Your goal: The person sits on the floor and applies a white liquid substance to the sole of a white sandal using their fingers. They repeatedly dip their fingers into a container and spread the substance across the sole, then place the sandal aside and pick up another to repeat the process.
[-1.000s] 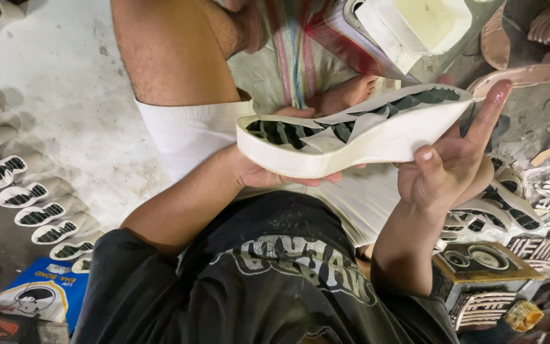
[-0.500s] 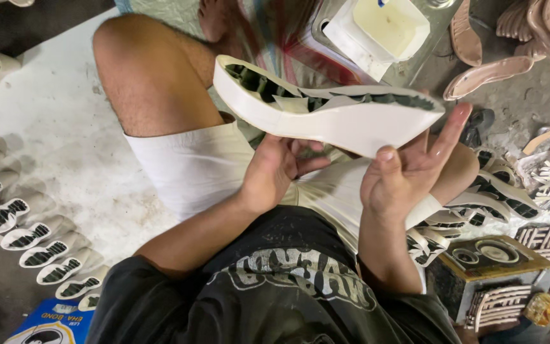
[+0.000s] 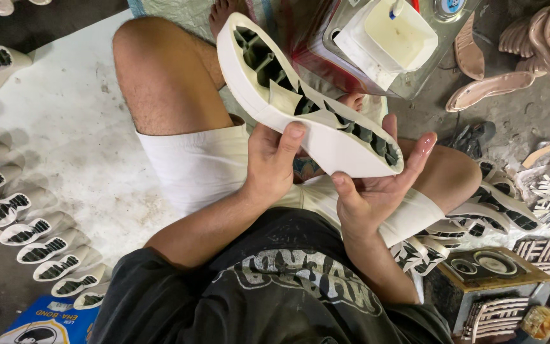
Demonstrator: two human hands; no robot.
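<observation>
A white shoe sole (image 3: 326, 137) with a black ribbed inside is held over my lap, its heel end pointing up and to the left. My left hand (image 3: 272, 165) grips its near edge at the middle, thumb pressed on the white side wall. My right hand (image 3: 377, 191) cups the toe end from below, fingers spread under it and thumb on the rim. I sit cross-legged in white shorts and a black shirt.
A white square tub of pale glue (image 3: 393, 38) stands in a tray ahead. Rows of white and black soles (image 3: 20, 229) lie on the white sheet to the left. More soles (image 3: 498, 210), tan insoles (image 3: 491, 83) and black moulds (image 3: 485, 264) crowd the right.
Both hands have turned the sole, swinging its heel end up and to the left, from lying level to slanting. My right hand slid under the toe end.
</observation>
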